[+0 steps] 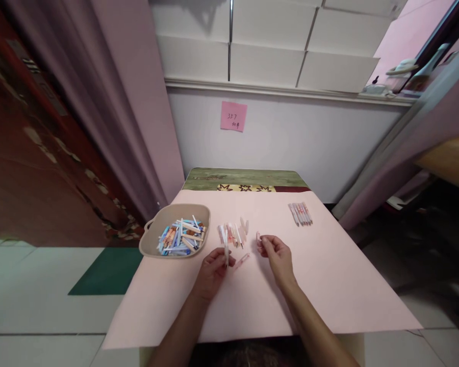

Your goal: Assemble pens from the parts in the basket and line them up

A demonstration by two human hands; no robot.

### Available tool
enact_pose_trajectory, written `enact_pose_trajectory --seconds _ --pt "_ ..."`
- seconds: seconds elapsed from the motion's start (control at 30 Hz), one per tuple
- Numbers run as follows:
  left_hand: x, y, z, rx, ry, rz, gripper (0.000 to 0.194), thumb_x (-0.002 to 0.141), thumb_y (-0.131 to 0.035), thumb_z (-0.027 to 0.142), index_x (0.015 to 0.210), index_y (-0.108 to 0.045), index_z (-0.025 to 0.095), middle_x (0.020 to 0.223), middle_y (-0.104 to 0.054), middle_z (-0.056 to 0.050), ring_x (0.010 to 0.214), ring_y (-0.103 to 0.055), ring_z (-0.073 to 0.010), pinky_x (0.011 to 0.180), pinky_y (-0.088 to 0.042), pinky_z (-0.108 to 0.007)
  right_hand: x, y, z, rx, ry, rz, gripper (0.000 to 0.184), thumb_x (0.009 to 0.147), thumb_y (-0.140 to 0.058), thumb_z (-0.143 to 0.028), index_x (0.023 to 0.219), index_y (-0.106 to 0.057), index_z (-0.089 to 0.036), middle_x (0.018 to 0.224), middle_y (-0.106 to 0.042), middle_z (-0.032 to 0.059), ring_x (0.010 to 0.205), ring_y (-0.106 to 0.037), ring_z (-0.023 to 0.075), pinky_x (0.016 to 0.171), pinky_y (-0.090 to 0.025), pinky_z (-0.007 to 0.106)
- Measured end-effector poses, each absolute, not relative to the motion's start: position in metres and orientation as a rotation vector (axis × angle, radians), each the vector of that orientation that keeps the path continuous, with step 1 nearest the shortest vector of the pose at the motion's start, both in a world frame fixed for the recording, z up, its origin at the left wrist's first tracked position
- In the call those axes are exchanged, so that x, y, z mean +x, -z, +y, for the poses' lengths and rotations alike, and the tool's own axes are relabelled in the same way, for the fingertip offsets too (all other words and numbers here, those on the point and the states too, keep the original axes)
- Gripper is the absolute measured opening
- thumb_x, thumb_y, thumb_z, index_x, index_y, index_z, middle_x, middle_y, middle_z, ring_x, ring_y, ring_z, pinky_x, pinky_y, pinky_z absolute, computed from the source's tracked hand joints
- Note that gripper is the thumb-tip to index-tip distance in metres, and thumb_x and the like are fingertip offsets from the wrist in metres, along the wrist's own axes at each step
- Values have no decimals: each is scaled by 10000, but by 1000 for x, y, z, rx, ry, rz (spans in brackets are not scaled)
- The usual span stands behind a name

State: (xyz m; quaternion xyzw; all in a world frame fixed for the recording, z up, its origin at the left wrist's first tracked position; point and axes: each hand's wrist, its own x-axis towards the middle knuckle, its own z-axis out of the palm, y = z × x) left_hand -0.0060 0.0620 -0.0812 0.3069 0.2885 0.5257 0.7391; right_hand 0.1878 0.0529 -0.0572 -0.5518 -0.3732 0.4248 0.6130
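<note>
My left hand (213, 272) pinches a slim whitish pen part (226, 250), held upright over the table. Between the thumb and fingers of my right hand (276, 255) is a small pinkish pen piece (258, 238), perhaps a cap; its exact kind is too small to tell. A clear pink pen tube (241, 262) lies on the pink sheet between my hands. Just beyond my left hand lies a group of pen parts (237, 233), white, pink and clear, some with dark tips. My fingers partly cover what they hold.
A beige basket (146, 239) with many blue, white and orange pen parts stands at the left. At the far right lies a row of several pens (300, 214) side by side. The pink sheet (329, 285) covers most of the table; a pink note (233, 116) hangs on the wall.
</note>
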Motion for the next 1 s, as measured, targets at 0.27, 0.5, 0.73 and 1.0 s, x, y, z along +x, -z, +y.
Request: enact_pose_trajectory --seconds 0.27,0.5,0.73,1.0 --pt "-14 83 65 554 -1147 561 116 749 -685 186 862 -677 159 739 -679 -33 622 -581 -96 592 -457 -203 226 74 51 -1538 -687 -971 318 808 -576 -470 880 -663 -172 745 -678 37 651 -610 166 634 -481 274" --pt "-14 86 67 537 -1130 577 138 714 -724 161 843 -676 144 744 -676 -34 635 -587 -96 604 -473 -202 223 68 49 -1889 -269 -1459 288 869 -446 -379 912 -697 -244 903 -705 19 751 -617 167 674 -410 260" --pt "-11 81 68 560 -1081 599 220 722 -723 169 933 -675 132 717 -680 -47 614 -595 -101 595 -466 -205 229 62 64 -2052 -538 -1458 274 830 -492 -411 752 -668 -215 691 -678 17 643 -594 162 593 -374 245" --pt "-6 81 66 650 -1043 630 193 685 -747 160 860 -674 122 691 -694 -63 575 -596 -117 576 -453 -220 207 66 92 -2141 -624 -1425 233 641 -688 -409 590 -626 -190 629 -652 71 642 -583 206 567 -322 273"
